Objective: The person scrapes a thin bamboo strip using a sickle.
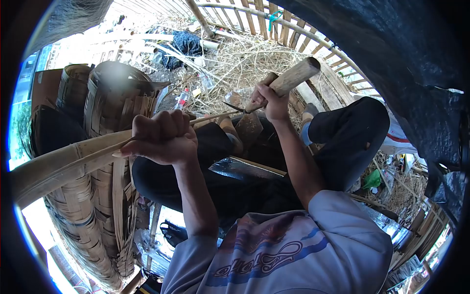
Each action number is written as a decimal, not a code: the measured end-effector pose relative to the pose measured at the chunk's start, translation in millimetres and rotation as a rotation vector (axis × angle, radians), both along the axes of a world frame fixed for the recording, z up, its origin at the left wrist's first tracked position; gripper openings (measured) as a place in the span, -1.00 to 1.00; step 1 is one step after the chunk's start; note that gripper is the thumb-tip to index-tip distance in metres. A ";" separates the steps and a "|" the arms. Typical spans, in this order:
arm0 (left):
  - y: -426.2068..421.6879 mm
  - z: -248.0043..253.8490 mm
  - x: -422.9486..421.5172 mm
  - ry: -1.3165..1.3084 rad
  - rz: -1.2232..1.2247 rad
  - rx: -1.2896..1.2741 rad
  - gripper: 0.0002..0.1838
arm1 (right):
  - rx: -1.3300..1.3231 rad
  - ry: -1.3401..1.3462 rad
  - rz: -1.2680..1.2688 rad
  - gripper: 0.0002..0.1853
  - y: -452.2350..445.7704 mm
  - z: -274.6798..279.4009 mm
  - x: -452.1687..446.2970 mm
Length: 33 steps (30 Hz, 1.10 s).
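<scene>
My left hand (164, 137) is closed around a long bamboo strip (213, 117). Its right end reaches the dark blade (233, 106) by my other hand. A wide piece of split bamboo (68, 159) runs from my left fist to the left edge, partly hidden by the fist. In my right hand (269, 100) is a knife with a thick wooden handle (297, 77), which sticks out up and to the right. A shorter wooden end (270, 77) shows above the fingers; whether it belongs to the knife I cannot tell.
Tall woven bamboo baskets (105, 186) stand at my left. Straw and shavings (249, 61) litter the ground ahead, with a plastic bottle (182, 99) and a dark plastic bag (187, 43). A slatted bamboo fence (293, 34) curves behind. Black sheeting (391, 54) hangs at the right.
</scene>
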<state>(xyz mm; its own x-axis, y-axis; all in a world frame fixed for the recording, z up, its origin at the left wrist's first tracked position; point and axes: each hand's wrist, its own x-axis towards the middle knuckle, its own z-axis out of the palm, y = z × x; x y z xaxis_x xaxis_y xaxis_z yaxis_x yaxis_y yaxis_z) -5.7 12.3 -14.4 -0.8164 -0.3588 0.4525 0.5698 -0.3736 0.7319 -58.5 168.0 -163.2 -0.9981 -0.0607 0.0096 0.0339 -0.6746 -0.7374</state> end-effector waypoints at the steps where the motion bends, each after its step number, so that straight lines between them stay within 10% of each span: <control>1: -0.3 -1.2 0.2 -0.003 0.004 0.002 -0.39 | 0.002 -0.003 0.004 -0.83 -0.4 -0.6 2.5; 8: -5.1 -4.1 2.2 -0.003 0.037 -0.031 -0.38 | 0.053 -0.194 -0.082 -0.86 -8.3 -102.6 -14.9; 17: -2.2 -3.2 -1.1 0.035 -0.036 0.005 -0.39 | -0.122 0.100 0.100 -0.81 8.5 12.3 -13.8; 22: 4.8 -2.1 -2.9 0.027 -0.072 0.064 -0.37 | 0.669 0.097 -0.017 -0.79 -10.7 -109.6 -7.5; 30: -1.4 -3.7 -3.3 0.017 -0.020 0.017 -0.39 | -0.063 0.049 0.034 -0.87 8.4 -13.1 -17.7; 33: 2.2 -4.2 -5.8 0.044 -0.095 0.035 -0.40 | 0.365 -0.138 0.124 -0.82 -8.7 -74.4 -11.0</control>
